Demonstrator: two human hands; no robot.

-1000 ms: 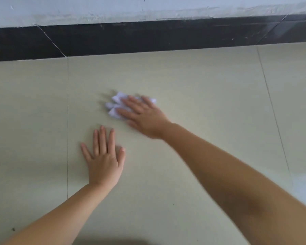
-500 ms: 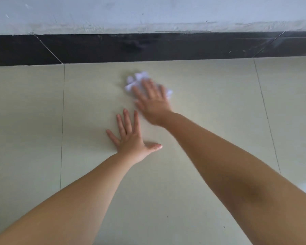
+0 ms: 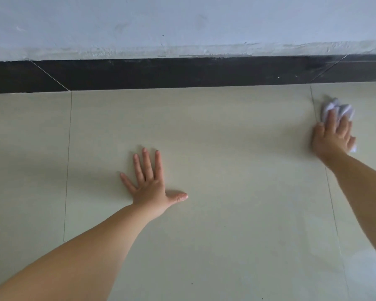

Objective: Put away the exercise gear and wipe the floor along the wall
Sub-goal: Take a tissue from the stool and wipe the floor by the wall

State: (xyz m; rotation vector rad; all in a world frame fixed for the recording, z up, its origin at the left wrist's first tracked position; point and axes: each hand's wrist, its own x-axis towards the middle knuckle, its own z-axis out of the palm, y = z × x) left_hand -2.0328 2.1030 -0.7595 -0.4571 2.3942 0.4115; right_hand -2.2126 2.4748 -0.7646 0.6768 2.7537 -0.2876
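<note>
A crumpled white tissue (image 3: 339, 107) lies on the pale tiled floor (image 3: 226, 148) at the far right, close to the black skirting. My right hand (image 3: 332, 137) presses down on it with straight fingers, covering its near half. My left hand (image 3: 150, 185) lies flat on the floor in the middle of a tile, fingers spread, thumb out to the right, holding nothing. No exercise gear is in view.
A black skirting board (image 3: 182, 72) runs along the foot of a scuffed white wall (image 3: 182, 25). Thin grout lines (image 3: 67, 166) cross the floor left and right.
My right hand has swept the tissue from the middle of the tile far to the right, along the skirting. My left hand has stayed flat on the floor.
</note>
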